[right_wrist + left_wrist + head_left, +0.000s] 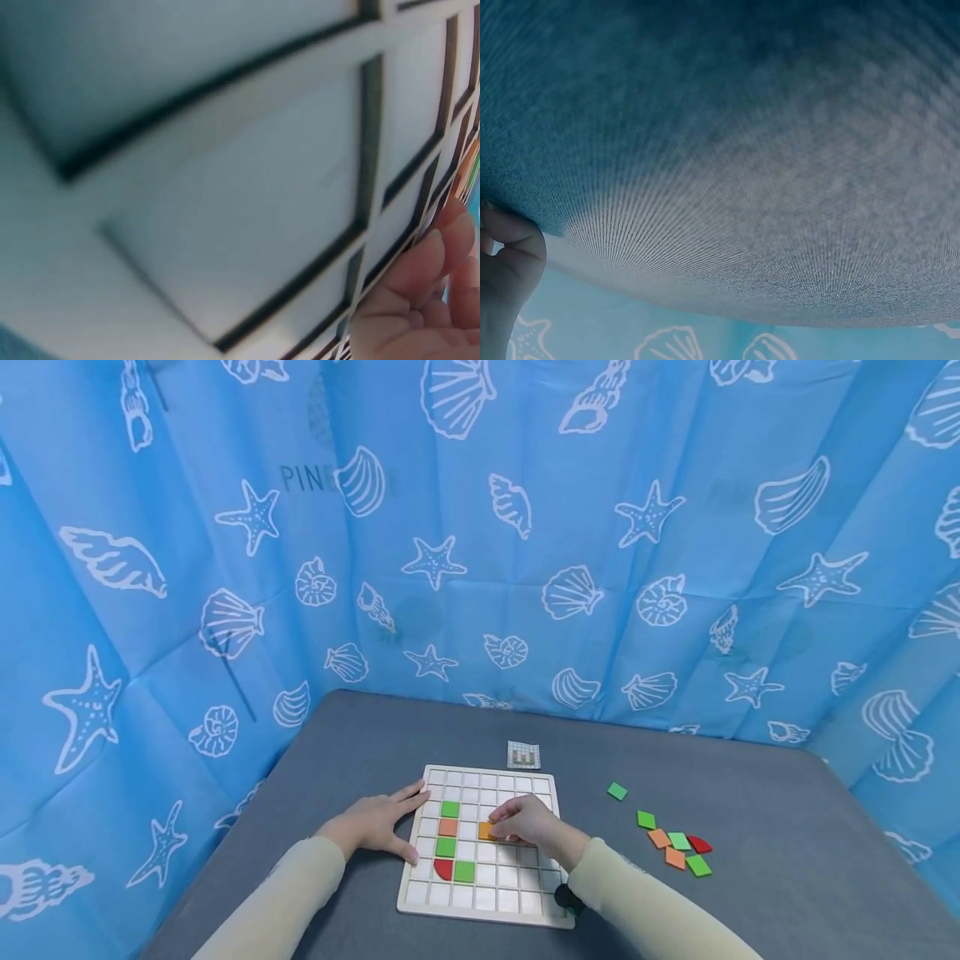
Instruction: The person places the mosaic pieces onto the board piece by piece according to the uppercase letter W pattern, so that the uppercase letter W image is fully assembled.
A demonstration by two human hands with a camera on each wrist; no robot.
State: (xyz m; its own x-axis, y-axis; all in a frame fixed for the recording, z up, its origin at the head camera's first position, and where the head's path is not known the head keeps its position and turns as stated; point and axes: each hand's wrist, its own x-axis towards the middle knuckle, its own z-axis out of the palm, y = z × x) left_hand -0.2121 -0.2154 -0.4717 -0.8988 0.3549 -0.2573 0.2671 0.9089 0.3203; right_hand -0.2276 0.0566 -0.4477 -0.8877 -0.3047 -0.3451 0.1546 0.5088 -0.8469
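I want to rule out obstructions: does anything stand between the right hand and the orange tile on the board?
Nothing visible does. In the head view, the right hand has its fingers on the right side of the orange tile. The salmon tile lies left, across a bare cell of the board.

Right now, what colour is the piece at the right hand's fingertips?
The piece at the right hand is orange; the head view shows it best.
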